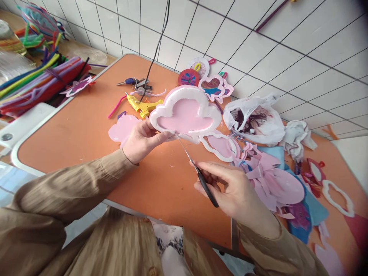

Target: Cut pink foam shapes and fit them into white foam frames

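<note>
Cloud (189,113), pink with a thick white rim: centre of the frame, just above the middle, held up over the orange worktop (69,142). Left hand (139,141) closed on its lower left edge, thumb along the front of the rim. Right hand (230,188) wrapped round the black handle of a thin-bladed tool (207,188); the tip meets the cloud's lower rim, near the left thumb.

Left of the cloud: pink cutout (123,128), partly behind the left hand; yellow glue gun (143,106) above it; keys (143,85) higher still. Behind the cloud, upper centre: round red ornament (188,78) among others. Right of centre: white plastic bag (267,119), dark strands inside; below it, heaped pink scraps (273,176). Far right: white outline frame (337,198). Upper left: bundled pipe cleaners (37,90).
</note>
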### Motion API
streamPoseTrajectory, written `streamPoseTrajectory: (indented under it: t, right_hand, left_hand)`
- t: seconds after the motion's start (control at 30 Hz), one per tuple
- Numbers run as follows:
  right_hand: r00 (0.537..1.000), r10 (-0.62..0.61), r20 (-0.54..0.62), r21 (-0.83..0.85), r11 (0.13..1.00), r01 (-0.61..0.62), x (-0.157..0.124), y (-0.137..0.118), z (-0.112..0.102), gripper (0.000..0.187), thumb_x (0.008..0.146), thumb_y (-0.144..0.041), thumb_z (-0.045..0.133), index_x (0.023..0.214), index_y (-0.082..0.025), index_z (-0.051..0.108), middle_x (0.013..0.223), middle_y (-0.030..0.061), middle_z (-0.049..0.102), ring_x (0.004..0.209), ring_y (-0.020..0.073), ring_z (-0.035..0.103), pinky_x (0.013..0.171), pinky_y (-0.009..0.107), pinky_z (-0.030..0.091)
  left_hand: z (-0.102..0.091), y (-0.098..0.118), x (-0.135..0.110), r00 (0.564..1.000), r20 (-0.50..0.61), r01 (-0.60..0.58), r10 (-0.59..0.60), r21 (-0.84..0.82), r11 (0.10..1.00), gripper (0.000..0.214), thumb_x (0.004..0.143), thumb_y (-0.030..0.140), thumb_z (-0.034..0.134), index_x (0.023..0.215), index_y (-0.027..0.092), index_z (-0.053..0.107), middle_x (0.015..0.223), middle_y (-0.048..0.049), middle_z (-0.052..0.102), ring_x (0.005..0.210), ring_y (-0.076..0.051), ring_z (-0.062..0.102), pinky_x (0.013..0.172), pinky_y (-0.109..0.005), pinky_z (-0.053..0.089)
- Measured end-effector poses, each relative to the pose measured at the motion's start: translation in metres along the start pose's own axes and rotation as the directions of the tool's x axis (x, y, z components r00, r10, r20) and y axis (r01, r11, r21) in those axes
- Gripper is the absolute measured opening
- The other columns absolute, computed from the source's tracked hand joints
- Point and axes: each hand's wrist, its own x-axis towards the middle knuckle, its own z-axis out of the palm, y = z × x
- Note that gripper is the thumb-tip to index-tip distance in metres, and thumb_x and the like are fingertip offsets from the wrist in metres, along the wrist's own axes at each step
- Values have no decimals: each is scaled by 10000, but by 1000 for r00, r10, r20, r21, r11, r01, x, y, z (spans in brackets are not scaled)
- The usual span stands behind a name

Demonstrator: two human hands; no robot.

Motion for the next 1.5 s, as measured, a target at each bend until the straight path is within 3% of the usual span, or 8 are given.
streamPoseTrajectory:
  t: [0.27,0.43,0.6,0.73,0.87,1.07,1.5]
  right_hand:
    - [999,39,-12,68,997,-38,-1,3,-2,209,853,-324,719,989,-186,798,714,35,647,638,155,564,564,258,481]
    - [985,167,50,237,956,-174,3,3,-3,275,818,-374,749,969,-152,801,636,-3,547,577,118,470,524,249,434]
    - [976,197,97,315,924,-218,7,3,-5,371,834,-488,753,952,-138,788,578,-28,485,532,102,415,511,258,404]
    - [985,151,84,251,953,-168,10,4,-11,326,830,-441,761,926,-133,801,633,-2,532,569,111,455,528,262,409]
    - [995,73,70,154,984,-83,9,9,-16,292,847,-318,718,1047,-130,816,705,29,608,609,137,523,548,277,438]
    - [993,-114,-5,-16,993,114,9,17,-21,340,833,-264,742,1126,-114,826,676,9,599,589,135,531,524,263,451]
    - [972,-234,-25,-43,972,233,7,18,-22,316,843,-67,672,1113,-134,823,682,-3,663,553,101,608,493,183,513]
  left_hand:
    - [0,-1,-1,999,-2,36,-36,-36,999,420,663,565,921,740,177,779,768,-72,763,835,-278,767,813,-432,680]
    - [0,-2,-1,999,0,44,-44,-40,998,415,658,559,930,734,177,786,769,-79,764,838,-288,770,835,-455,678]
    - [-1,-3,-1,997,30,68,-68,-16,998,387,666,531,931,754,179,795,794,-76,779,815,-268,758,844,-438,665]
    - [-5,-6,-1,994,47,97,-98,8,995,364,680,502,925,770,172,800,793,-87,782,788,-275,746,766,-418,653]
    - [-8,-9,0,992,66,110,-111,19,994,353,690,484,919,801,168,810,808,-90,792,788,-270,746,756,-405,647]
    - [-10,-10,1,984,87,151,-154,34,988,370,696,467,905,828,137,802,825,-79,802,758,-223,746,728,-340,635]
    - [-10,-14,0,985,121,126,-125,5,992,378,717,474,906,847,139,790,845,-80,806,815,-240,760,799,-364,647]
